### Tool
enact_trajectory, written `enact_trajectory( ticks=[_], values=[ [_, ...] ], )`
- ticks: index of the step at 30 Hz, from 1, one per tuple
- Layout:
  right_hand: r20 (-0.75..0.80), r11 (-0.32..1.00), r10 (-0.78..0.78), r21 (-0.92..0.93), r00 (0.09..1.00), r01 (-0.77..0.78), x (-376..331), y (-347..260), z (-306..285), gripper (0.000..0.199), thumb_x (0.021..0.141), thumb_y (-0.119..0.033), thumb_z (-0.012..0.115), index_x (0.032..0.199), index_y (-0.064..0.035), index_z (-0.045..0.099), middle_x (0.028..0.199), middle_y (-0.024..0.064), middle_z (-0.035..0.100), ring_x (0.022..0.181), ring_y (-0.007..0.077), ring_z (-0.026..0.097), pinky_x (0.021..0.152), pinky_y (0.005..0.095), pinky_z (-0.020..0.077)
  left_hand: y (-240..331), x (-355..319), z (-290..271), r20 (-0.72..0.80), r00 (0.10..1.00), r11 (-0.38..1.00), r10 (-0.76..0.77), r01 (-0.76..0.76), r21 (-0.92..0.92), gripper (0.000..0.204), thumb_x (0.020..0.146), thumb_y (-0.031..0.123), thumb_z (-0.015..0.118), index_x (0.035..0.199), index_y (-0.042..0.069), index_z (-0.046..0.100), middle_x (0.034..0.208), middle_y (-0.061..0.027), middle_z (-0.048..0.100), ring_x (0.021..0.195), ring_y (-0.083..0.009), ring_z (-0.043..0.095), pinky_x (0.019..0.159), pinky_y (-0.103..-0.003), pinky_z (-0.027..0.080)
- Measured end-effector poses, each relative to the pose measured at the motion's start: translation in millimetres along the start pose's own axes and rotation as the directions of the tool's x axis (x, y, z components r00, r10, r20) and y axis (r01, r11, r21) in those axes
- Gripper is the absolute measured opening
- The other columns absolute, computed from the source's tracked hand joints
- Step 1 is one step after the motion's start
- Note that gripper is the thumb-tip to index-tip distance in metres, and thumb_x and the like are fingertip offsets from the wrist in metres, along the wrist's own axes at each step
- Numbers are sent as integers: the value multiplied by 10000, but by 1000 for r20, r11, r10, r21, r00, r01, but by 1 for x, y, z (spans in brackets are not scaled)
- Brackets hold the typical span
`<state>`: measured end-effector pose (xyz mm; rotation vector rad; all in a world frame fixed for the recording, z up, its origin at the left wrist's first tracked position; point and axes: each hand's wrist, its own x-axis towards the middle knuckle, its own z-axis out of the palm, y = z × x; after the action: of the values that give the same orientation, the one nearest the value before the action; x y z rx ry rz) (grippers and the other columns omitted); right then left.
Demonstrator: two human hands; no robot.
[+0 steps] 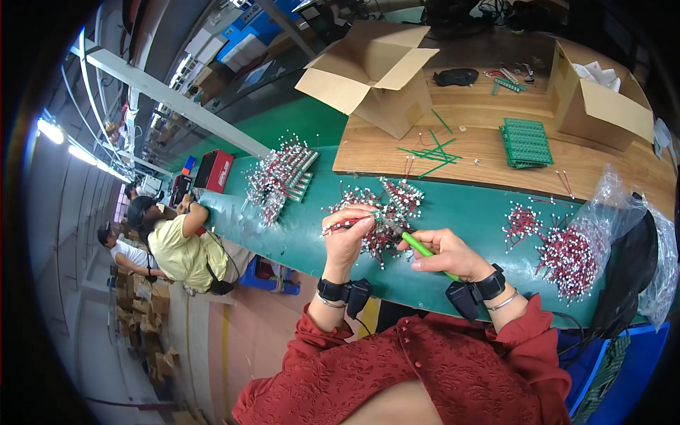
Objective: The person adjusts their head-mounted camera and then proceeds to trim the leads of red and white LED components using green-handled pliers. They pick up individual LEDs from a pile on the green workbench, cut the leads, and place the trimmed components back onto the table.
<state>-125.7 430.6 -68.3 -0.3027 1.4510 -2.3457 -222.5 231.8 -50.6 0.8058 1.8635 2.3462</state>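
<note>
My left hand (pixel 344 239) is closed around a bundle of red wires (pixel 341 225) with small white connectors, close to a green circuit board strip; its far end is hidden among other wires. In my right hand (pixel 453 256) is a green-handled hand tool (pixel 419 245), gripped between thumb and fingers. Its grey tip points at the boards beside my left fingers; the exact kind of tool is unclear. Under and beyond both hands lies a heap of wired boards (pixel 402 198) on the green tabletop (pixel 312 244).
More wired boards (pixel 282 177) are piled to the left. Loose red wires (pixel 567 262) lie at right by a clear plastic bag (pixel 609 205). Beyond, a wooden board (pixel 460 159) carries green strips (pixel 435 152), stacked panels (pixel 526 143) and two cardboard boxes (pixel 389 92). Co-workers (pixel 188 251) sit at left.
</note>
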Motion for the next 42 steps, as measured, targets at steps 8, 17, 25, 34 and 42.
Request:
enact_trajectory(
  ticks=[8, 17, 25, 34, 42],
  values=[
    [-286, 684, -255, -729, 924, -37, 0, -7, 1, 446, 660, -184, 696, 1069, -71, 557, 773, 16, 518, 711, 135, 532, 633, 279, 427, -10, -3, -28, -237, 930, 890, -279, 158, -428, 94, 812, -24, 567, 905, -18, 582, 944, -151, 604, 795, -202, 593, 758, -322, 504],
    [-261, 758, -271, -651, 926, 38, 2, 0, 8, 512, 624, -150, 705, 1096, -39, 538, 804, 27, 506, 707, 142, 503, 616, 279, 434, -1, -4, -3, -103, 991, 994, -82, 89, 70, 137, 716, -80, 642, 842, -28, 638, 926, -126, 637, 860, -185, 595, 782, -291, 481],
    [-235, 814, -197, -581, 952, 25, 1, -3, 7, 519, 636, -157, 719, 1099, -11, 535, 766, 20, 476, 671, 111, 445, 581, 251, 387, -3, -1, 4, -19, 1000, 974, 10, -6, 226, 143, 684, -88, 656, 810, -20, 655, 886, -131, 658, 876, -209, 605, 799, -309, 475],
    [-221, 833, -150, -553, 964, 3, 0, 0, 3, 497, 643, -210, 711, 1079, -34, 553, 711, 20, 484, 625, 120, 468, 558, 262, 396, 2, -1, 5, 26, 997, 934, 73, -78, 349, 124, 675, -97, 655, 763, -11, 649, 893, -131, 649, 874, -204, 602, 790, -301, 476],
    [-8, 1000, 20, -6, 1000, -20, 4, 4, 2, 456, 655, -190, 708, 1066, -54, 564, 683, 1, 472, 633, 86, 468, 569, 245, 390, -6, -4, 5, 37, 988, 916, -150, 153, -371, 99, 747, -50, 616, 828, 7, 621, 877, -85, 600, 819, -178, 571, 749, -265, 481]
  ],
)
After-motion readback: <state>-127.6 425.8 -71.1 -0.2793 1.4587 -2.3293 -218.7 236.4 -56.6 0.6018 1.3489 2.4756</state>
